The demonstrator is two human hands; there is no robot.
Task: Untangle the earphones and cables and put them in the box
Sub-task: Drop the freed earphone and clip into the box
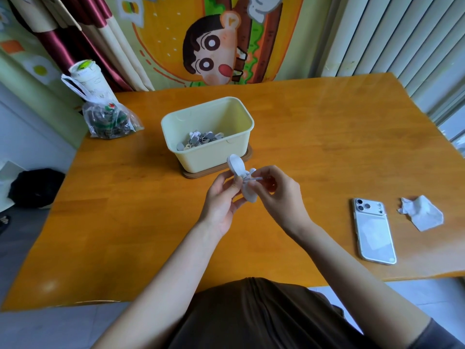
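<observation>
Pinching earphones (242, 178), left hand (221, 200) and right hand (278, 193); bag (108, 120) lettering blurred.

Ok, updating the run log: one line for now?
left hand, right hand: gripping white earphone bundle | cream plastic box: behind, part-filled

View: one wide-angle camera, worn on the person's head.
Facing: forward and down across the table (130, 222).
Nearness: close, with left hand (221, 200) and right hand (278, 195) mid-frame.
</observation>
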